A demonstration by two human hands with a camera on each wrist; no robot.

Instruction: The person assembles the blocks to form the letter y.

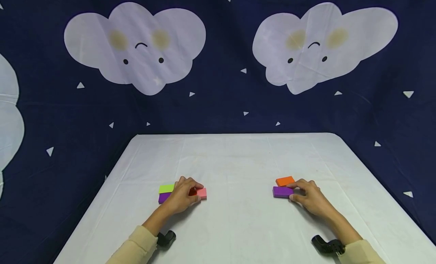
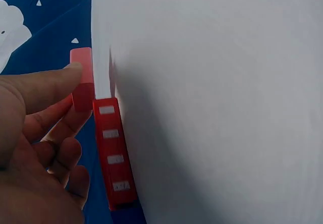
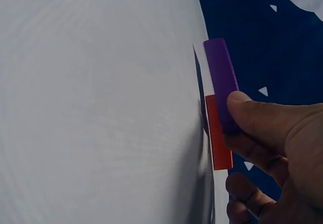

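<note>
My left hand (image 1: 182, 196) pinches a small pink block (image 1: 202, 193) between thumb and fingers. In the left wrist view the pink block (image 2: 83, 70) is held up beside a red block (image 2: 104, 148) with white rectangles along its side. Left of that hand lie a lime green block (image 1: 166, 188) and a purple block (image 1: 164, 197), both partly covered by the hand. On the other side my right hand (image 1: 311, 199) grips the right end of a longer purple block (image 1: 282, 192). Just behind it lies an orange block (image 1: 285, 181), which looks red in the right wrist view.
A white-covered table (image 1: 235, 162) spreads under both hands, with a wide stretch of cloth between them. Black curved devices sit at the left wrist (image 1: 166, 239) and right wrist (image 1: 325, 246). Behind the table hangs a dark blue cloth (image 1: 225, 105) with clouds and triangles.
</note>
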